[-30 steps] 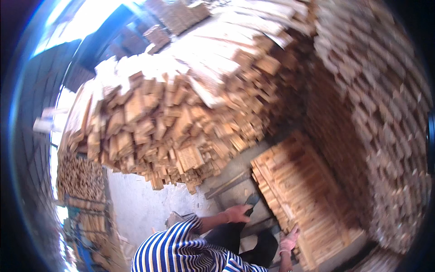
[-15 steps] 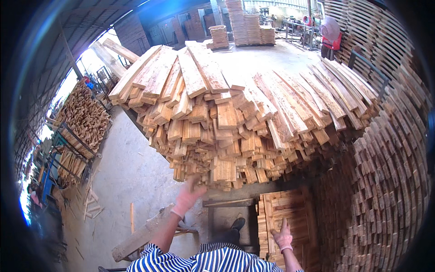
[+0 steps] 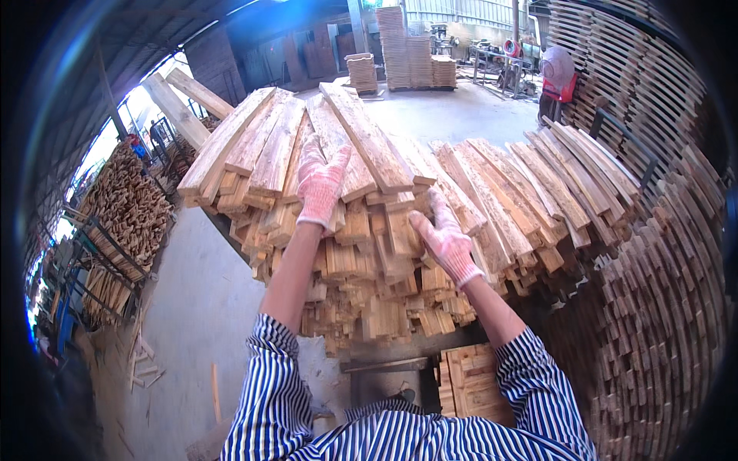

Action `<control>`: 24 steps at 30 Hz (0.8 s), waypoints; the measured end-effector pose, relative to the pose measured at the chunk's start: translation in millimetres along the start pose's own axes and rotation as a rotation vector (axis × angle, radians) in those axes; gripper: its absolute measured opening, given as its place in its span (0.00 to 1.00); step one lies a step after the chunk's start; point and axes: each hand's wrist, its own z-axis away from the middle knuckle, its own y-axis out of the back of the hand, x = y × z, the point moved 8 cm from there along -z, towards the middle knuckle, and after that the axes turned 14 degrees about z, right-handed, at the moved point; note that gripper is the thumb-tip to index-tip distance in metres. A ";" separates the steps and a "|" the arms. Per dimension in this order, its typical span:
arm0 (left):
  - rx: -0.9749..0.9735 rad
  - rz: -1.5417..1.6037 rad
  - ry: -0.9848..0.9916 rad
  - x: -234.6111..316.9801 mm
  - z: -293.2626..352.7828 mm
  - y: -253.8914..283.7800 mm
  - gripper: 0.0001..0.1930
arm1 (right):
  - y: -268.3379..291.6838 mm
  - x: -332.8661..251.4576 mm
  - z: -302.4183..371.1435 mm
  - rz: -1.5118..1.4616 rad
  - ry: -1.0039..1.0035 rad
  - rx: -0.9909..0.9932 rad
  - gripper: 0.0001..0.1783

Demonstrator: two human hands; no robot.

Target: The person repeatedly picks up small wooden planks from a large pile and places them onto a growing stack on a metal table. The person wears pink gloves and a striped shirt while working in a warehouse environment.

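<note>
A big heap of rough wooden planks [image 3: 365,146] spreads in front of me, cut ends facing my way. My left hand [image 3: 321,183], in a pink and white work glove, is over the planks left of the middle, fingers stretched upward and thumb apart. My right hand [image 3: 447,240], gloved alike, is at the heap's front near the plank ends, thumb and fingers spread. Neither hand grips anything; whether they touch the wood I cannot tell. Between them a long plank [image 3: 361,134] lies on top, slanting away from me.
On the right rises a tall wall of stacked slats [image 3: 653,307]. Below my right arm lies a pile of short boards [image 3: 473,380]. Far left stands a rack of wood pieces [image 3: 127,207] beside the concrete floor [image 3: 192,300]. A person in a pale hat [image 3: 558,67] is at the back right.
Both my hands have risen from low in front of me to the plank heap. The left moved up over the top planks, the right up and left from the short boards.
</note>
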 end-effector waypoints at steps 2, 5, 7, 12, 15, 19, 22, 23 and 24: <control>-0.085 -0.067 0.063 -12.7 -5.3 -20.3 0.42 | -19.5 3.6 -29.0 -0.018 -0.085 -0.121 0.56; -0.171 -0.241 0.187 -41.3 -1.4 -44.5 0.42 | -41.4 1.1 -48.7 -0.098 -0.163 -0.234 0.63; -0.273 -0.237 0.351 -28.7 -2.7 -55.1 0.42 | -38.4 1.9 -59.9 -0.169 -0.147 -0.220 0.68; -0.227 0.170 0.602 -6.5 -19.2 -89.0 0.39 | 6.8 -7.9 -84.9 -0.678 -0.267 -0.325 0.66; -0.333 0.412 0.546 -71.3 -52.2 -83.4 0.37 | -29.6 -23.1 -94.6 -0.692 -0.395 -0.452 0.63; -0.369 0.284 0.504 -65.9 -36.9 -124.2 0.37 | -62.4 56.5 -145.1 -1.058 -0.278 -0.222 0.57; -0.412 0.245 0.508 -46.3 -22.6 -121.8 0.37 | -76.5 71.6 -141.7 -1.390 -0.527 -0.289 0.52; -0.403 0.230 0.511 -62.8 -28.5 -129.1 0.36 | -75.1 71.9 -145.6 -1.234 -0.580 -0.285 0.48; -0.393 0.197 0.512 -69.2 -31.0 -128.2 0.36 | -75.8 65.2 -148.6 -1.092 -0.623 -0.288 0.43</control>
